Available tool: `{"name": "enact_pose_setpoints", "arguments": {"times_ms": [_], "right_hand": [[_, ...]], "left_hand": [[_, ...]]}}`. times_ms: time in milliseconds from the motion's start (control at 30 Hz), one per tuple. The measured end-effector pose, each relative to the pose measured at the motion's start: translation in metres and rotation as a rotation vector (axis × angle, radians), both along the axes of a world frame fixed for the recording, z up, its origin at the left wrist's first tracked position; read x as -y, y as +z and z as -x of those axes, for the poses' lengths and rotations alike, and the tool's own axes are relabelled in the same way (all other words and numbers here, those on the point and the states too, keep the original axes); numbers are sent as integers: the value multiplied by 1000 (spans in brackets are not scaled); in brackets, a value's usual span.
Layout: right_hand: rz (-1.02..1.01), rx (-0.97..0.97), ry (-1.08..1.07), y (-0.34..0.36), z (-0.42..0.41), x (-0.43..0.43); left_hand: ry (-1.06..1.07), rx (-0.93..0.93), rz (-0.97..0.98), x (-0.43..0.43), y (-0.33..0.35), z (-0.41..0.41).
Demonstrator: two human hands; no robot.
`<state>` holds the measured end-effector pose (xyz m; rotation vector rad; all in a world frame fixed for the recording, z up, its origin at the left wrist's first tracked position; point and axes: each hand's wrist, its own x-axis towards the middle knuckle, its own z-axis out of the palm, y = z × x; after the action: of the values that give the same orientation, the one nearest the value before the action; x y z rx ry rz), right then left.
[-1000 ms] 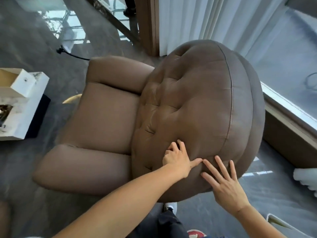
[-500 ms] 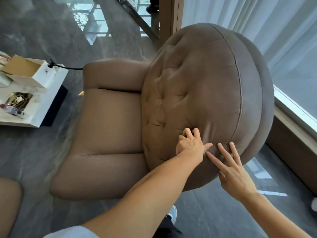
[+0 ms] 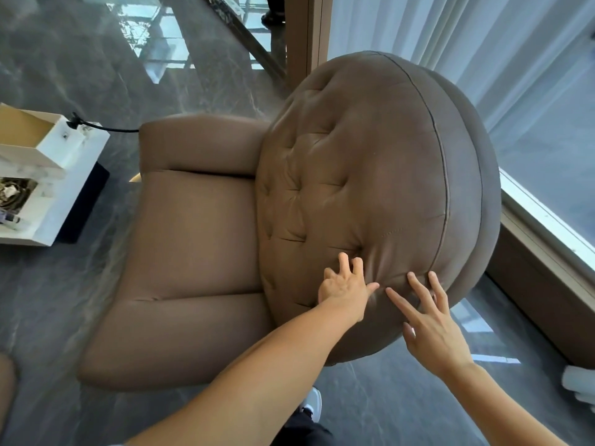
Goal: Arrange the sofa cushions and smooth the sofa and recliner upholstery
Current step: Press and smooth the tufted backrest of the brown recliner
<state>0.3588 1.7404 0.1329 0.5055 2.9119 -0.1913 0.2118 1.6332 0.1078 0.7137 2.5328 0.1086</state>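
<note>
A brown recliner fills the head view, seen from behind and above. Its round tufted backrest rises on the right, with the seat and two padded armrests to the left. My left hand presses on the lower part of the backrest, fingers spread and slightly curled, and the fabric creases beside it. My right hand lies flat just to the right, fingers apart on the backrest's lower edge near the seam. Neither hand holds anything.
A white low table with a box and small items stands at the left, a black cable running from it. White curtains and a window sill lie to the right. Glossy grey floor surrounds the chair.
Both hands have slid a little up the backrest. The left fingers have uncurled and spread further. The view has shifted slightly around the chair.
</note>
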Motion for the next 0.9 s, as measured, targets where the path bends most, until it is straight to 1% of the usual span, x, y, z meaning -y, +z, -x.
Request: {"name": "enact_pose_setpoints", "arguments": {"times_ms": [167,300,467,567,700,767,833,900], "right_hand": [[-9,10,-38,0,-9,-1],[-9,-20,-37,-4,-19,10],[-1,2,-53,-3,-24,29],[-55,27,-45,1,-21,38],[-156,-25,-74,14,-1,55],[-231,-32,-24,24,17,67],[-225,80,30,38,37,83],[-151,208,47,50,61,102]], "left_hand": [[-48,53,30,-3,-6,-3],[-102,71,16,8,-8,-5],[-142,92,26,21,-6,-6],[-163,93,21,30,-3,-4],[-206,113,-49,53,17,8],[-280,128,-38,69,35,20],[-368,126,-8,90,60,29],[-434,54,32,119,84,37]]}}
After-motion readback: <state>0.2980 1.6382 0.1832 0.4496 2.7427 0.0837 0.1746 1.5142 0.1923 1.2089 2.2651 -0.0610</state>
